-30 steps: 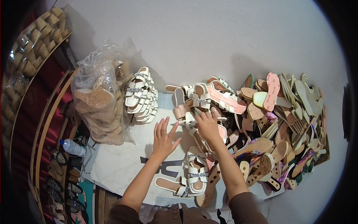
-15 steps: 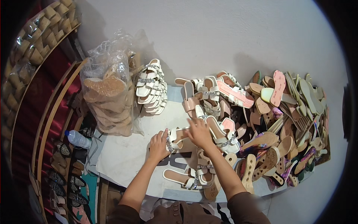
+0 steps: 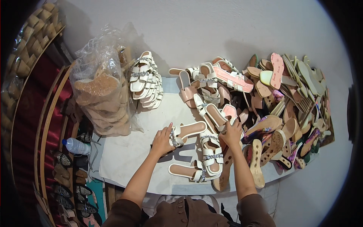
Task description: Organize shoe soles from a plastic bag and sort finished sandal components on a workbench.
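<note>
My left hand (image 3: 162, 141) is closed around the strap end of a white sandal (image 3: 192, 129) with a tan insole and a jewelled strap. That sandal's heel points right. Farther right, my right hand (image 3: 231, 133) grips the strap end of another white sandal (image 3: 215, 114), its fingers curled over the edge and its strap mostly covered. Between my forearms, a white jewelled sandal (image 3: 212, 156) lies toe toward me. Beside it another white sandal (image 3: 185, 170) rests sideways, its toe partly overlapped.
A neat stack of white sandals (image 3: 143, 81) stands at the back, beside a clear plastic bag (image 3: 102, 94) of tan soles. Loose soles and sandals (image 3: 272, 109) heap up on the right. Left of the table are a water bottle (image 3: 76, 146) and shelves of shoes (image 3: 62, 181).
My right hand has left the heel of the left-hand sandal and moved right onto another white sandal's strap end. My left hand keeps its hold. The view has shifted slightly.
</note>
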`<state>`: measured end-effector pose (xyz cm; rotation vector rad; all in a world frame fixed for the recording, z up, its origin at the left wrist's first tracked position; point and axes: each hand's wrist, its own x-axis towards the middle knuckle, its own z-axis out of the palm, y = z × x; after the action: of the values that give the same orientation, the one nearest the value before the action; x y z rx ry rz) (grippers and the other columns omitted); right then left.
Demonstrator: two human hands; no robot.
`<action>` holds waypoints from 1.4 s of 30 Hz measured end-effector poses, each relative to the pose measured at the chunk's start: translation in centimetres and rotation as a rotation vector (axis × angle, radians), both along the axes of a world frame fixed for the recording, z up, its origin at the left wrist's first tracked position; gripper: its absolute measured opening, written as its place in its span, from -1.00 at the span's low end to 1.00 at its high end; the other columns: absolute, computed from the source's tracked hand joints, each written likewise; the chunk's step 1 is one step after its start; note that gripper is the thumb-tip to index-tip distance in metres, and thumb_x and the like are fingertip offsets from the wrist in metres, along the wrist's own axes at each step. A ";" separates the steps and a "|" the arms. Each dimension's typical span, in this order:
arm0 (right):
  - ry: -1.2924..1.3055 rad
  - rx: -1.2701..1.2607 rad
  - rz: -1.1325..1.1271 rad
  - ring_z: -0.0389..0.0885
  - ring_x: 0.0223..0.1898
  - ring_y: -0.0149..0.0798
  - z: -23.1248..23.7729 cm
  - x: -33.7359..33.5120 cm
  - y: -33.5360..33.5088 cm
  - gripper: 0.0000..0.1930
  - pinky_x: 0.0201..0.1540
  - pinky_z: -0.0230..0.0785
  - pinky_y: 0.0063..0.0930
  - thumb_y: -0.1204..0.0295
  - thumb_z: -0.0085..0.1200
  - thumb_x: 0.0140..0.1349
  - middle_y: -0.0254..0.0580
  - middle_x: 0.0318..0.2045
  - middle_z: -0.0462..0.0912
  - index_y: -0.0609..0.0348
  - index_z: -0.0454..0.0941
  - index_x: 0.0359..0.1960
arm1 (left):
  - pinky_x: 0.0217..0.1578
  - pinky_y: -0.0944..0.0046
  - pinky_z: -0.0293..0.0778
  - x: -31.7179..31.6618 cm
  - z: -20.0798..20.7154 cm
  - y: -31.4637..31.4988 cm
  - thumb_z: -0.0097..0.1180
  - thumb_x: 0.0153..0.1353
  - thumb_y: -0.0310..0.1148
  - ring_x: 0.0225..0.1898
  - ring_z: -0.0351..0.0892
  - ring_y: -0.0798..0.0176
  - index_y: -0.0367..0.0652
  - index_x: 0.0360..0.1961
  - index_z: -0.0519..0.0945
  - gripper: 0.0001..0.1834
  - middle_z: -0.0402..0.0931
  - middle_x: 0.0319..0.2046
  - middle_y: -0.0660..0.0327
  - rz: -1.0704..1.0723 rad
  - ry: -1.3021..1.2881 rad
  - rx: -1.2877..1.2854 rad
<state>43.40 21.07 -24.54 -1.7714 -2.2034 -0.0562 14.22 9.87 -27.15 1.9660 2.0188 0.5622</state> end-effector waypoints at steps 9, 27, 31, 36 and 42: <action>0.093 0.191 0.516 0.16 0.10 0.19 7.5 -2.0 -0.7 -0.48 0.12 0.09 -0.04 0.41 0.30 -0.45 0.12 0.03 0.22 0.21 0.32 -0.36 | 0.10 0.09 0.19 -3.6 1.8 -1.5 0.37 -0.44 -0.16 0.00 0.28 -0.03 -0.10 0.27 -0.03 0.18 0.26 0.04 0.07 -0.038 -0.045 0.035; 0.019 -0.141 1.089 0.09 0.16 0.21 3.9 -14.5 -4.1 -0.40 0.16 0.10 -0.07 0.48 0.28 -0.48 0.12 0.07 0.21 0.16 0.33 -0.24 | 0.12 0.08 0.15 -4.9 2.1 -4.3 0.42 -0.50 -0.19 0.05 0.24 -0.07 -0.09 0.27 -0.09 0.26 0.21 0.04 -0.04 -0.017 -0.089 0.080; 0.038 -0.176 1.147 0.08 0.16 0.22 4.0 -15.8 -3.8 -0.37 0.16 0.11 -0.08 0.46 0.28 -0.48 0.13 0.08 0.20 0.14 0.34 -0.20 | 0.03 0.04 0.24 -4.7 2.3 -4.9 0.40 -0.45 -0.12 -0.01 0.28 -0.07 -0.01 0.28 -0.08 0.22 0.23 -0.06 -0.03 -0.014 0.024 0.103; -0.045 -0.221 1.177 0.06 0.18 0.20 3.7 -16.3 -3.8 -0.37 0.19 -0.03 0.09 0.47 0.21 -0.41 0.06 0.09 0.20 0.08 0.35 -0.11 | -0.05 0.04 0.29 -3.9 1.7 -4.3 0.41 -0.49 -0.11 -0.10 0.31 -0.16 -0.04 0.28 -0.11 0.26 0.20 -0.12 -0.05 0.006 0.012 -0.003; 0.297 0.098 0.651 0.03 0.18 0.21 4.7 -17.7 -6.1 -0.26 0.23 -0.14 0.00 0.47 0.08 -0.15 0.19 0.13 0.09 0.11 0.10 0.18 | 0.00 0.00 0.23 -4.3 3.5 -1.9 0.38 -0.41 -0.13 -0.04 0.25 -0.17 -0.09 0.27 -0.14 0.22 0.15 -0.09 -0.10 0.229 -0.176 0.091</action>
<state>25.71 14.97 -19.83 -0.8764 -2.3782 0.2248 9.97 7.93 -23.62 1.6748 2.1527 0.8605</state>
